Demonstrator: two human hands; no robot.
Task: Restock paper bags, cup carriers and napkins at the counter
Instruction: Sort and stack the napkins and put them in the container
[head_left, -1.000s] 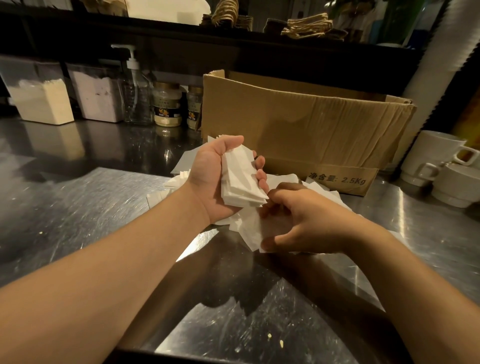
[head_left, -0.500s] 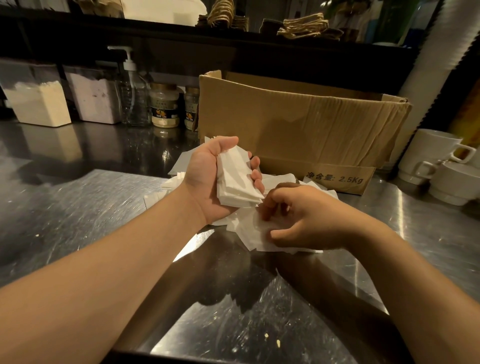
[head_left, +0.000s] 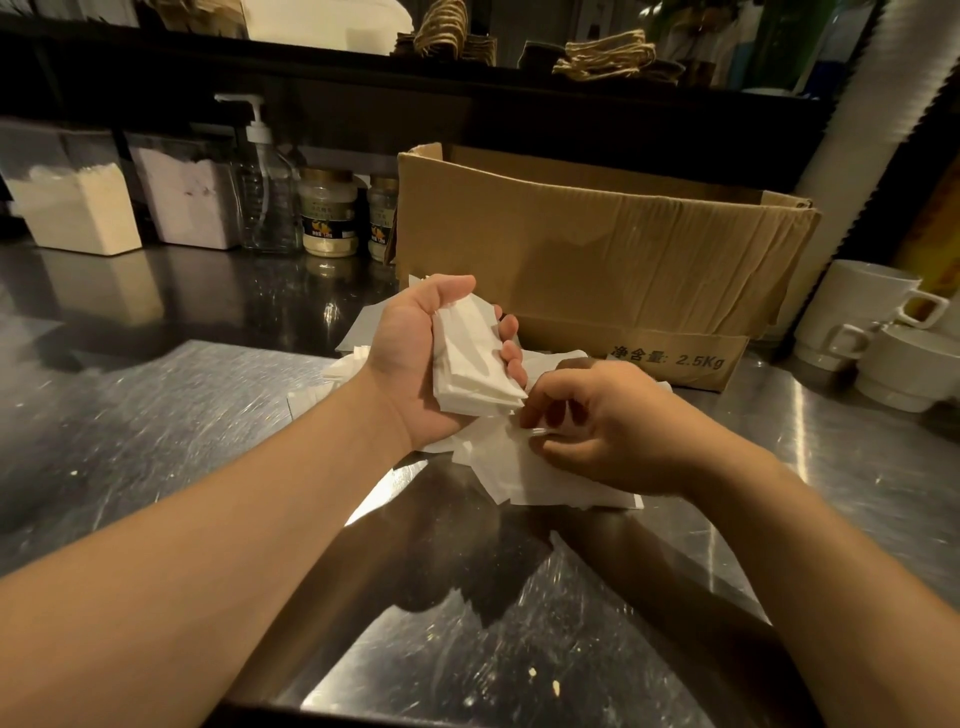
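Note:
My left hand grips a stack of white napkins upright above the steel counter, thumb on top and fingertips curled round the far edge. Just right of it, my right hand pinches the edge of a loose napkin from the scattered napkin pile lying on the counter beneath both hands. More loose napkins poke out to the left of my left wrist. Behind the hands stands an open cardboard box; its inside is hidden.
White ceramic cups are stacked at the right. At the back left stand two tubs of powder, a pump bottle and two jars. A dark shelf above holds twine-handled paper items. The counter's front edge is close.
My right hand has shifted slightly toward the left hand's stack, its fingers now pinching a napkin edge off the pile. The left hand keeps its stack almost still.

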